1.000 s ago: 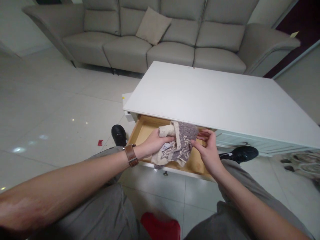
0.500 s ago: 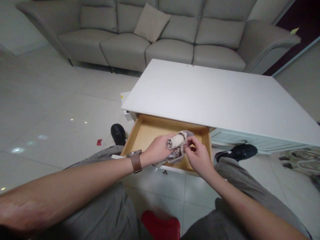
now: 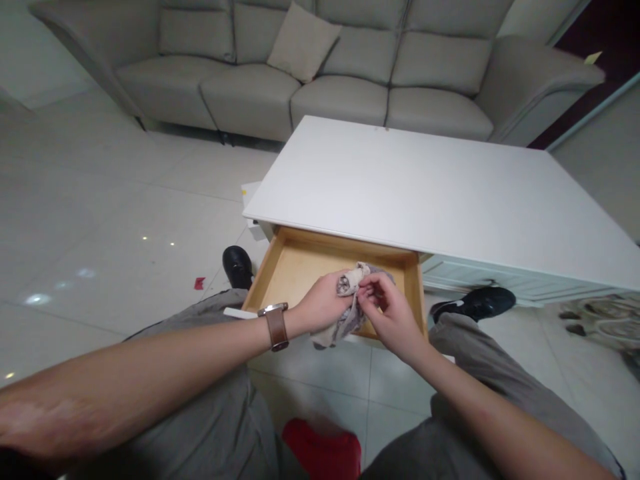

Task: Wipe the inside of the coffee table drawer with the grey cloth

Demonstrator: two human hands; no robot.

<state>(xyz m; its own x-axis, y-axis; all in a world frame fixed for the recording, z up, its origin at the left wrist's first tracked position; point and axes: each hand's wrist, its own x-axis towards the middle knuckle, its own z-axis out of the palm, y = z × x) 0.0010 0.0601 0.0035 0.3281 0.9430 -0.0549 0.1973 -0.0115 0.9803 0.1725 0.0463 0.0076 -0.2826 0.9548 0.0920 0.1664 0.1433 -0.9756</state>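
Note:
A crumpled, partly rolled cloth (image 3: 353,319) in beige and grey is held above the front of an open wooden drawer (image 3: 295,257). My left hand (image 3: 324,301) is closed round the rolled part, whose coiled end faces me. At the cloth's right side, my right hand (image 3: 393,305) pinches its edge between thumb and fingers. Loose folds hang below my left hand over the drawer's front. My hands and the cloth hide part of the drawer's inside.
The drawer sticks out from a white coffee table (image 3: 425,187), between my legs. A grey sofa (image 3: 340,100) with a beige cushion (image 3: 304,43) stands behind. Something red (image 3: 323,450) is below me, and a red scrap (image 3: 199,283) lies on the tiled floor.
My right hand has shifted slightly left across the roll and grips the cloth closer to its coiled end. The loose folds hang lower beneath my left hand.

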